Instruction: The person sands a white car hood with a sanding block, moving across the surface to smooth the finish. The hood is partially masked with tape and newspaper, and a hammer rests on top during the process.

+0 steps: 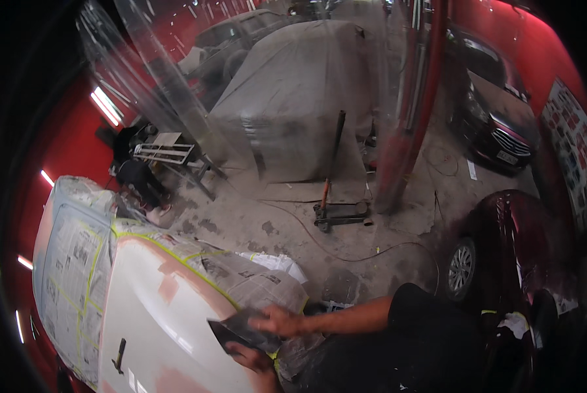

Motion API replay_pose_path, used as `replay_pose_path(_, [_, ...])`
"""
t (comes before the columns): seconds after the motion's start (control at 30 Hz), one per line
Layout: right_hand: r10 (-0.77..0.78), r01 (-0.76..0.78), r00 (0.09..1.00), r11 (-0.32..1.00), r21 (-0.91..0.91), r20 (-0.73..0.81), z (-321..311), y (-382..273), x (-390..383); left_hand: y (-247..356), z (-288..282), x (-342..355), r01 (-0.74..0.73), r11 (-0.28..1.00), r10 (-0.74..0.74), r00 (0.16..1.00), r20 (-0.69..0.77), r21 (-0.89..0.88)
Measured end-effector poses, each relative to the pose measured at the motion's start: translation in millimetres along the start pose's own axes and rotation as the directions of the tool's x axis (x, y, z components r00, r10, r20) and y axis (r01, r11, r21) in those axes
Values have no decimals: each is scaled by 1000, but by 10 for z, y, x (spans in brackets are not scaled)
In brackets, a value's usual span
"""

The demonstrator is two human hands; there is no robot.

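A white car panel [146, 295] with pinkish patches lies in front of me. Above its right edge, my left hand [254, 359] grips a thin dark sheet [226, 335] from below. My right hand [279, 321] reaches in from the right, over the sheet's far side. Its fingers look bent together and are slightly blurred; whatever they may hold is hidden. On the panel rests a small dark tool with an angled end [119, 357]. Newspaper masking [77, 262] edged with yellow-green tape covers the neighbouring parts of the car.
A floor jack [342, 213] with an upright handle stands beyond, near a thin hose [319, 245]. Behind it is a sheet-covered vehicle [287, 105]. Dark cars [496, 124] are at the right. At far left, a person [139, 173] bends beside a metal stand [165, 154].
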State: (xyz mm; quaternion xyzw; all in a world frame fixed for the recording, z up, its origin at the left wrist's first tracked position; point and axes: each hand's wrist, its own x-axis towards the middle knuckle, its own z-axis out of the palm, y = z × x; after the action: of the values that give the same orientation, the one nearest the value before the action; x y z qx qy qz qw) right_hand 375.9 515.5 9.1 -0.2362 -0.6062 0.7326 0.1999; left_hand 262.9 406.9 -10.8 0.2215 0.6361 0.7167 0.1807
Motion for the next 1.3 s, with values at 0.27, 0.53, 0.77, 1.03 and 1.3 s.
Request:
replay_pose_path(0.27, [576, -506, 817, 681, 529, 40, -92, 380, 145, -106, 244, -300, -854, 431, 592, 511, 624, 291])
replay_pose_path(0.53, [106, -36, 980, 925, -378, 166, -844, 222, -230, -1256, -889, 415, -328, 558, 228, 944, 240, 762])
replay_pose_path(0.77, [-59, 45, 985, 995, -88, -160, -601, -296, -302, 522, 258, 14, -173, 920, 49, 942, 333, 353])
replay_pose_path(1.03, [-312, 346, 935, 704, 621, -167, -251, -363, -33, 734, 504, -267, -577, 801, 278, 596, 753, 161])
replay_pose_path(1.3, [-283, 272, 954, 691, 670, -95, -118, -557, -55, 846, 642, -269, -570, 794, 350, 711, 610, 210])
